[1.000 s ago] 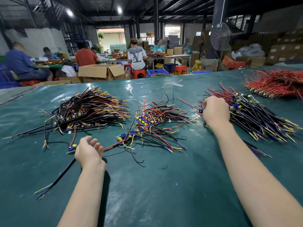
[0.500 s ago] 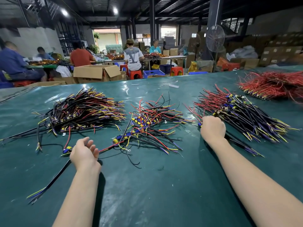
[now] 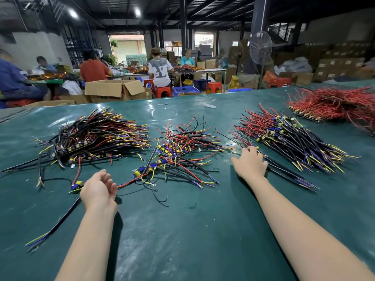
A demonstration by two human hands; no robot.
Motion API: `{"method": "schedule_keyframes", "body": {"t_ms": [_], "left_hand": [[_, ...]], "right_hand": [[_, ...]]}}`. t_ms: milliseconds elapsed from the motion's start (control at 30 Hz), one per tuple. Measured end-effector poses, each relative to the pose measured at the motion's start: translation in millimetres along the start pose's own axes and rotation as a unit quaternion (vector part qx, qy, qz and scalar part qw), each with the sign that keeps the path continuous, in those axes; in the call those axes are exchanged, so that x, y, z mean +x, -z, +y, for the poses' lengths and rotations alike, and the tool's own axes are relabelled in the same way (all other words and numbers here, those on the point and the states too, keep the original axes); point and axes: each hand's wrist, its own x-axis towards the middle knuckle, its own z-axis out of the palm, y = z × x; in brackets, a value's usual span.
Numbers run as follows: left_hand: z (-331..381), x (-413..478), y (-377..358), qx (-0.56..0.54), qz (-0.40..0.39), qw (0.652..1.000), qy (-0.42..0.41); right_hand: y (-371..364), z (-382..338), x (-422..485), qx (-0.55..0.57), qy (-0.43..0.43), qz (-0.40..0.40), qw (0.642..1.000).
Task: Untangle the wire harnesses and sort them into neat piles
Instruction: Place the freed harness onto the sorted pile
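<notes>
Squaring the right pile (image 3: pixel 294 138) probably called for a light sideways push: the right hand (image 3: pixel 250 164) pressed spread fingers (image 3: pixel 254 150) on its near edge, gripping nothing. The left hand (image 3: pixel 98 189) lay loosely curled and empty beside the tangled middle heap (image 3: pixel 182 151) on the surface (image 3: pixel 182 230).

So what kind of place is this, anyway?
Most likely a small factory or assembly workshop: heaps of wire harnesses on a green table, other workers sitting beyond it, and stacked cardboard boxes.
</notes>
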Motion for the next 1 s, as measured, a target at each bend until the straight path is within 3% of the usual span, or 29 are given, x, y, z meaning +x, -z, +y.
{"method": "schedule_keyframes", "body": {"t_ms": [367, 533, 600, 667, 733, 800, 833, 867, 1000], "left_hand": [[3, -4, 1, 0.007, -0.001, 1.000, 0.012], [3, -6, -1, 0.015, -0.001, 1.000, 0.000], [1, -6, -4, 0.076, -0.011, 0.994, -0.074], [-3, -10, -6, 0.212, -0.028, 0.951, -0.223], [-7, -13, -4, 0.406, -0.062, 0.837, -0.361], [-16, -13, -2, 0.586, -0.109, 0.704, -0.385], [-19, -15, -1, 0.641, -0.123, 0.667, -0.359], [-21, -16, 0, 0.669, -0.130, 0.652, -0.331], [-24, -18, -3, 0.651, -0.176, 0.671, -0.307]], "right_hand": [[7, 12, 21, 0.018, -0.055, -0.040, 0.998], [-1, -13, -3, 0.132, -0.022, 0.051, 0.990], [-3, -35, -20, 0.211, 0.017, 0.081, 0.974], [-4, -60, -37, 0.247, 0.103, 0.085, 0.960], [-7, -82, -56, 0.213, 0.218, 0.051, 0.951], [-16, -91, -70, 0.139, 0.294, -0.003, 0.946], [-20, -90, -75, 0.108, 0.312, -0.022, 0.944], [-22, -88, -77, 0.094, 0.318, -0.030, 0.943], [-18, -78, -73, 0.154, 0.268, -0.033, 0.950]]}}
